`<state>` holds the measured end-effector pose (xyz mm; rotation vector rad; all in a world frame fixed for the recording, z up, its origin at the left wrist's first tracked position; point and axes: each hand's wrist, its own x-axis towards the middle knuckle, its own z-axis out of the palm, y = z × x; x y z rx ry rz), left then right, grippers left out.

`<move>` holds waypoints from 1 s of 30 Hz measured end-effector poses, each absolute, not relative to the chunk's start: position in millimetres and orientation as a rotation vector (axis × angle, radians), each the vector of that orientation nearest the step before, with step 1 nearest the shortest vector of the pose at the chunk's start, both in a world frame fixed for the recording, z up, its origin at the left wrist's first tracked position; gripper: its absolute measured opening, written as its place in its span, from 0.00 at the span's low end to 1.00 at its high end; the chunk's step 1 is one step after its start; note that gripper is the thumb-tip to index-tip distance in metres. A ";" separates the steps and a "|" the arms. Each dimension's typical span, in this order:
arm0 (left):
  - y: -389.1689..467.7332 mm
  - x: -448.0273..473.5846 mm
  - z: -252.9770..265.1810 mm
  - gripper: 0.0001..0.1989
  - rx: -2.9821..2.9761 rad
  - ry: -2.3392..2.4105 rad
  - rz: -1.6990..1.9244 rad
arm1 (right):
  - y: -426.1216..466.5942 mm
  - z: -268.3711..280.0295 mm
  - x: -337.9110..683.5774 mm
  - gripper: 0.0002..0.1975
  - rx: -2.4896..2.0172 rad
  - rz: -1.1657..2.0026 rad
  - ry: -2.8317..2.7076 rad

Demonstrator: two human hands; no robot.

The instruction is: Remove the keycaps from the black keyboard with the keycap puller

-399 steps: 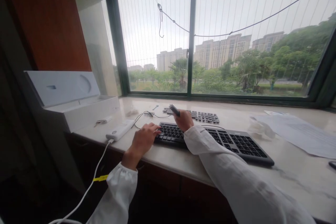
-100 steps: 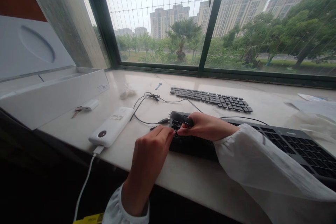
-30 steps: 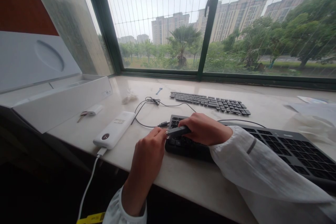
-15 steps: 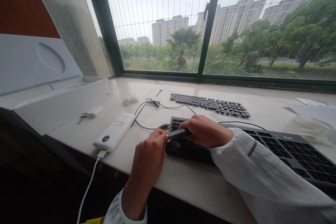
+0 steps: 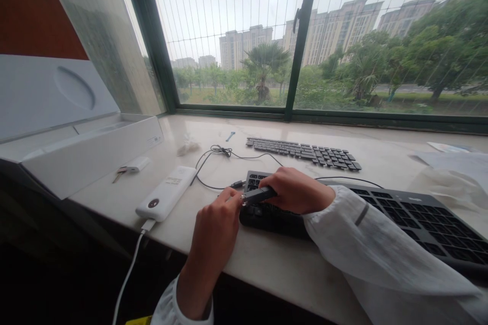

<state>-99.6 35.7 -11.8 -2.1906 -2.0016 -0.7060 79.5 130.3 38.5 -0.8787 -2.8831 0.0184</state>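
Note:
My right hand point(image 5: 295, 190) is closed around a dark grey bar-shaped piece point(image 5: 259, 195) with a shiny metal end, held over the left end of a black keyboard point(image 5: 404, 208). The keyboard's caps are off, and its sockets show. My left hand point(image 5: 219, 226) is closed, thumb and fingertips pinched together at the metal end of the bar; what lies between those fingertips is hidden. Behind the keyboard, loose keycaps point(image 5: 301, 151) are laid out in keyboard order. A black cable point(image 5: 221, 151) with a small tied bundle runs behind my hands, its plug point(image 5: 238, 184) near my left fingers.
Left on the marble sill point(image 5: 274, 259) lie a white power bank point(image 5: 168, 193) with a white cable point(image 5: 127, 271), a small white key-tagged piece point(image 5: 137, 164) and an open white box point(image 5: 95, 155). A blue tool point(image 5: 230, 136) lies near the window; crumpled wrapping point(image 5: 446, 185) is at right.
The view has shifted very slightly. Both hands keep nearly the same pose and place, still meeting at the metal end of the bar.

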 end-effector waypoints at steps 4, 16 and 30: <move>35.2 -99.3 -12.0 0.11 -2.199 -1.994 -0.716 | 129.0 39.9 78.8 0.07 -0.874 0.048 -2.892; 35.4 -98.5 -11.9 0.11 -2.186 -1.990 -0.684 | 128.0 42.2 78.1 0.09 -0.902 0.068 -2.910; 35.4 -96.8 -11.4 0.11 -2.181 -2.015 -0.681 | 130.2 41.5 78.9 0.10 -0.935 0.205 -2.868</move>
